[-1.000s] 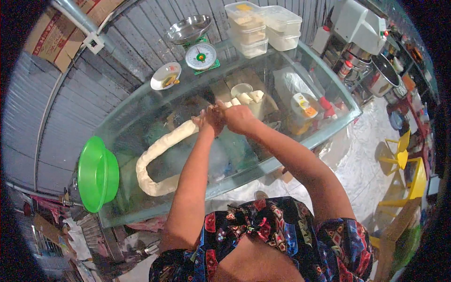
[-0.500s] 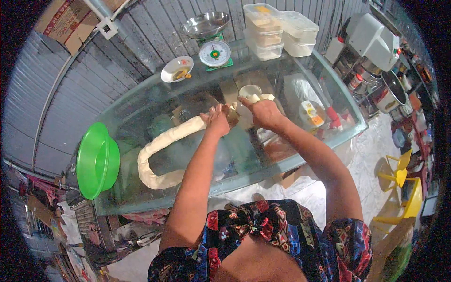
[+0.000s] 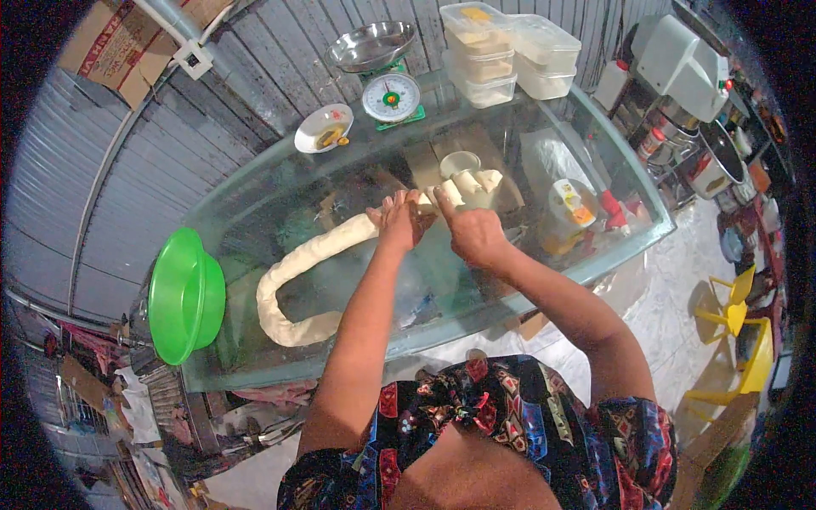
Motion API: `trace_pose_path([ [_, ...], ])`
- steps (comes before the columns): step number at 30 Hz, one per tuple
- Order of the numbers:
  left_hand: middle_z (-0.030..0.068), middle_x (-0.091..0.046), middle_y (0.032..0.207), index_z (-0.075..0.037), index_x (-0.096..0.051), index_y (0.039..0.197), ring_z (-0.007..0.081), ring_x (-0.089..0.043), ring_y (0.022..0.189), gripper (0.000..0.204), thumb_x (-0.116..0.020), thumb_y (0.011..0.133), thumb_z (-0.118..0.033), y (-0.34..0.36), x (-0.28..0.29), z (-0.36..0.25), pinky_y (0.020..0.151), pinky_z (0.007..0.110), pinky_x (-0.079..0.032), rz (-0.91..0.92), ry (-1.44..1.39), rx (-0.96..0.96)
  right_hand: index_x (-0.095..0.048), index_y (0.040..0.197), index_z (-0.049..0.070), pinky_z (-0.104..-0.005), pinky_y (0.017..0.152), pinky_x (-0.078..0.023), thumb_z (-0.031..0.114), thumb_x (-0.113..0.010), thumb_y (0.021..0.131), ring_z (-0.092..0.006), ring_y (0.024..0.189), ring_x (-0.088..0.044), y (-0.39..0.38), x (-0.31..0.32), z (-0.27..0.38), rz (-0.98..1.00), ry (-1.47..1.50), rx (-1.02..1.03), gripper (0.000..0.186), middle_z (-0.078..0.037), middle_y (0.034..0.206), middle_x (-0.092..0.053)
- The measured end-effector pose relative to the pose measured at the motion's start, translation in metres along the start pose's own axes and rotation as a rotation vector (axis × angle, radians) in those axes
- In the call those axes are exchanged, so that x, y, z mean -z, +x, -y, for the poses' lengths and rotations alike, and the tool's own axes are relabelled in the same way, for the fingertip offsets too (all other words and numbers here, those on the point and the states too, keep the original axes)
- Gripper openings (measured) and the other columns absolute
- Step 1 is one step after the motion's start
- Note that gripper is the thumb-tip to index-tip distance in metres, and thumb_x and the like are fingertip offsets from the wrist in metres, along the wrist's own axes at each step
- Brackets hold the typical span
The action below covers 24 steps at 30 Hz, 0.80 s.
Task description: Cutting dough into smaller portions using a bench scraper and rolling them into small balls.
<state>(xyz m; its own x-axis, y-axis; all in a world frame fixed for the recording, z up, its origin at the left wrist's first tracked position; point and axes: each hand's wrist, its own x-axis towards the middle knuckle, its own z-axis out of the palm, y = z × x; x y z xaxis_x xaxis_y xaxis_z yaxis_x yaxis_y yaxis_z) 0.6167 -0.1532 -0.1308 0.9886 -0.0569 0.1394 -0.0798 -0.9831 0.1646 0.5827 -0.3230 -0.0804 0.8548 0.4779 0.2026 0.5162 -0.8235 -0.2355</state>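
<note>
A long pale dough rope (image 3: 299,263) lies bent in a U on the glass table (image 3: 357,302). My left hand (image 3: 403,219) presses over its far right end, fingers curved across the dough. Just right of it, several short cut dough pieces (image 3: 466,182) sit in a row. My right hand (image 3: 474,233) is beside the nearest pieces, index finger stretched forward and the other fingers curled in. Whatever those curled fingers hold is hidden under the hand.
A green basin (image 3: 187,293) stands at the table's left end. Along the back are a white bowl (image 3: 311,141), a dial scale (image 3: 392,98) and stacked plastic tubs (image 3: 480,66). A mixer (image 3: 680,72) stands right, with a yellow chair (image 3: 735,306) below it.
My right hand has drawn back slightly towards me and left, uncovering more cut dough pieces spread to the right. My left hand stays on the dough rope's end. The view has shifted a little.
</note>
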Motion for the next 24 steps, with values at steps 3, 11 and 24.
trace_pose_path([
  [3, 0.0045, -0.048, 0.117, -0.02, -0.048, 0.117, 0.0297, -0.045, 0.111, 0.051, -0.061, 0.076, -0.047, 0.005, -0.006, 0.003, 0.092, 0.065, -0.022, 0.011, 0.013, -0.014, -0.026, 0.137, 0.002, -0.0411, 0.056, -0.05, 0.007, -0.052, 0.074, -0.0299, 0.063, -0.064, 0.006, -0.008, -0.002, -0.026, -0.024, 0.037, 0.069, -0.015, 0.071, -0.064],
  [11, 0.0055, -0.049, 0.11, -0.021, -0.05, 0.114, 0.0284, -0.047, 0.107, 0.049, -0.06, 0.072, -0.045, 0.005, -0.026, 0.014, 0.09, 0.06, -0.025, -0.169, -0.029, -0.113, -0.027, 0.128, -0.001, -0.041, 0.046, -0.048, 0.013, -0.051, 0.08, -0.0298, 0.057, -0.064, 0.016, -0.04, 0.019, -0.033, -0.128, 0.184, 0.056, -0.016, 0.066, -0.064],
  [24, 0.0114, -0.047, 0.114, -0.012, -0.048, 0.116, 0.0316, -0.044, 0.112, 0.057, -0.071, 0.068, -0.032, 0.0, -0.009, 0.003, 0.096, 0.061, -0.021, -0.123, -0.107, -0.035, -0.032, 0.136, 0.024, -0.0485, 0.069, -0.048, 0.009, -0.055, 0.071, -0.0387, 0.078, -0.061, 0.076, -0.039, -0.063, -0.151, 0.375, -0.368, 0.071, -0.02, 0.083, -0.063],
])
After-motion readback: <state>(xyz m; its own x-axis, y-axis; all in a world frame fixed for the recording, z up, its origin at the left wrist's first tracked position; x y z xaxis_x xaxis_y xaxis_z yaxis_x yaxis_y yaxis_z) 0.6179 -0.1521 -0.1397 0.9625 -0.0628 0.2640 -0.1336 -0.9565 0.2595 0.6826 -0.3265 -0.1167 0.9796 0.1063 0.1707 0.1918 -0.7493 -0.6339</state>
